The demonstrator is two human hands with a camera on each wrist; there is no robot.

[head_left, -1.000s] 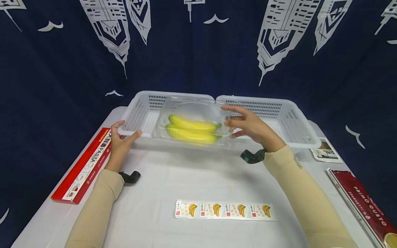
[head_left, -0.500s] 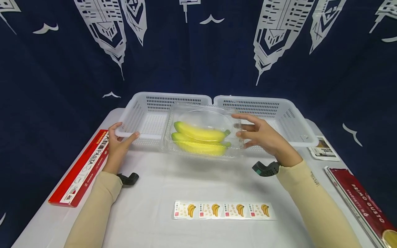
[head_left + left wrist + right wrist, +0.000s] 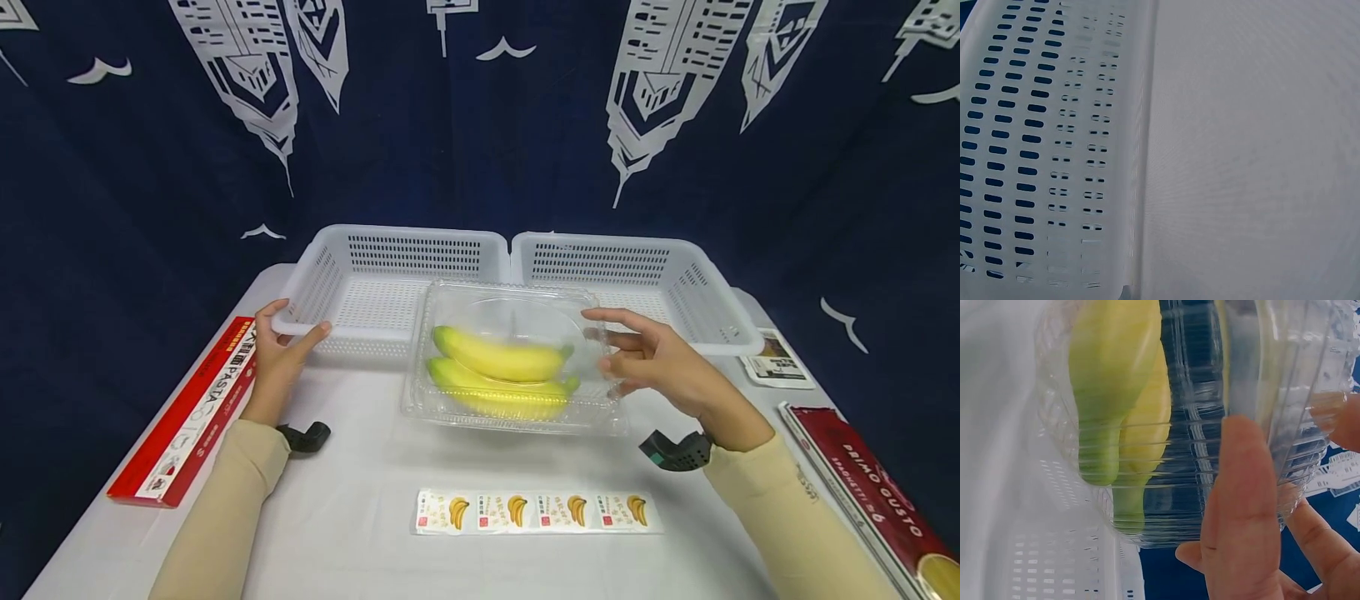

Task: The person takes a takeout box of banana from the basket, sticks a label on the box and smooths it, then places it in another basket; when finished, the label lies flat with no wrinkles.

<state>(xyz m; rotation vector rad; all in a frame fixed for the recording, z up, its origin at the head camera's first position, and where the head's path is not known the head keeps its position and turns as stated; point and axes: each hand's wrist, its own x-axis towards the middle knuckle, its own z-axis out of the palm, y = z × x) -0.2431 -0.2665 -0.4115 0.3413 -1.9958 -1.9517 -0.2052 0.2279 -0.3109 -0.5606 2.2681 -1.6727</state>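
My left hand grips the near left corner of a white slotted plastic basket, fingers outside and thumb along its front rim. With my right hand I hold a clear plastic clamshell container by its right end, lid closed. Two yellow bananas with greenish tips lie inside it. The container is raised in front of the baskets, its lid side tilted toward the head camera. In the right wrist view a thumb presses the container's ridged end. The left wrist view shows only basket wall and white cloth.
A second white basket stands right of the first. A strip of banana stickers lies at the front. On the left is a red pasta box; on the right are a dark red spaghetti pack and a small packet.
My right hand has brought the banana container toward me and to the right, away from above the baskets. The left hand stays on the basket corner.
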